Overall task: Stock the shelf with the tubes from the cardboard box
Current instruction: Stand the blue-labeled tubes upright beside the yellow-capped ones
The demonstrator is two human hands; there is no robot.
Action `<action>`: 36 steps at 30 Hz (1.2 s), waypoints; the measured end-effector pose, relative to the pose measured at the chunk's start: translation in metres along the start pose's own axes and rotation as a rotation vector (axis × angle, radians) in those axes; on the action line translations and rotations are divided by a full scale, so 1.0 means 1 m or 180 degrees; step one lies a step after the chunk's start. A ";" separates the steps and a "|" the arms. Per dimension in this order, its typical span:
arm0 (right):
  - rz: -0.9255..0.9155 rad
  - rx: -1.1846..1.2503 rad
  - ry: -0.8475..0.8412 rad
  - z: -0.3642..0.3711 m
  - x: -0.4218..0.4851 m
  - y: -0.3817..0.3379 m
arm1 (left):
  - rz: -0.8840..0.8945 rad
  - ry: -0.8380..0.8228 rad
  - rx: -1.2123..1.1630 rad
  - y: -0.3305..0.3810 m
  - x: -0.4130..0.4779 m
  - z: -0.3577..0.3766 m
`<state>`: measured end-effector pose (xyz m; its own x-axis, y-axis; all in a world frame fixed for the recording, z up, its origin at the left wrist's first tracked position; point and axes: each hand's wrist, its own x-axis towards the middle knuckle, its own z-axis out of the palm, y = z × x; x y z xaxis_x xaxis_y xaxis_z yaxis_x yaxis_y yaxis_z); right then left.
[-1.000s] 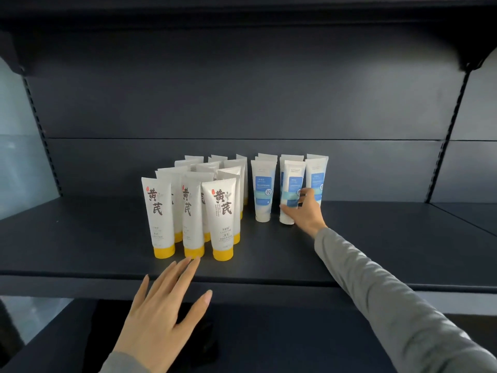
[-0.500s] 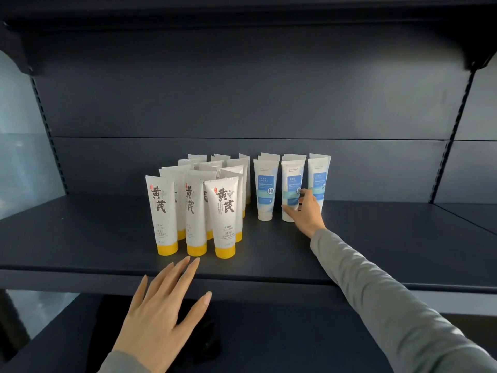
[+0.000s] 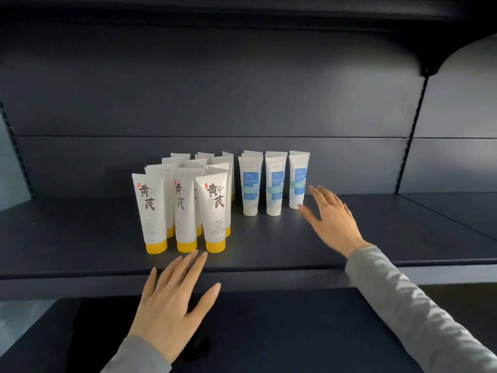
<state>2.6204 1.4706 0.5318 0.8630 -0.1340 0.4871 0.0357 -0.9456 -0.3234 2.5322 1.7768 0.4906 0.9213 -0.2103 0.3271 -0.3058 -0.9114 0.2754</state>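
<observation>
Standing cap-down on the left half of the dark shelf (image 3: 80, 238), the yellow-capped tubes (image 3: 185, 200) form a tight cluster several rows deep. Three of them make the front row, side by side and upright, white bodies with large dark characters facing you. The rows behind show mostly as flat crimped tops.

Your left hand (image 3: 172, 305) reaches up from below with its back toward you. Its fingertips (image 3: 192, 259) lie over the shelf's front edge, just in front of the caps of the middle and right front tubes but apart from them. Its grip is apart: fingers straight and spread, thumb out to the right, holding nothing. Under that hand lies the lower shelf (image 3: 295, 332), equally dark.

To the right of the cluster, across a narrow gap, the blue-labelled tubes (image 3: 273, 181) stand farther back on the same shelf. Three of them stand in a row on white caps, with more crimped tops showing behind.

Your right hand (image 3: 333, 219) sits just beside the rightmost of these, palm down, thumb tip close to that tube's cap; you cannot tell from here whether it touches. This grip is apart too, fingers extended and fanned, nothing in it. A grey sleeve (image 3: 403, 305) runs from the wrist to the lower right corner. Farther right, a slotted upright (image 3: 415, 122) rises along the back panel (image 3: 242, 90).
</observation>
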 end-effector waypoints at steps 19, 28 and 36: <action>0.1403 -0.0956 0.0247 -0.070 -0.227 0.050 | 0.1269 0.0034 -0.0412 0.048 0.008 0.039; 0.2393 -0.1004 0.0170 -0.091 -0.329 0.107 | 0.2229 -0.0138 -0.1165 0.137 -0.012 0.080; 0.3082 -0.0964 0.0368 -0.101 -0.408 0.173 | 0.2440 -0.0799 -0.1236 0.206 -0.013 0.146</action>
<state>2.2237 1.3315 0.3596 0.3991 -0.8935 0.2060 -0.7943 -0.4491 -0.4090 2.4921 1.5405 0.4109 0.4421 -0.8249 0.3522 -0.8767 -0.3145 0.3639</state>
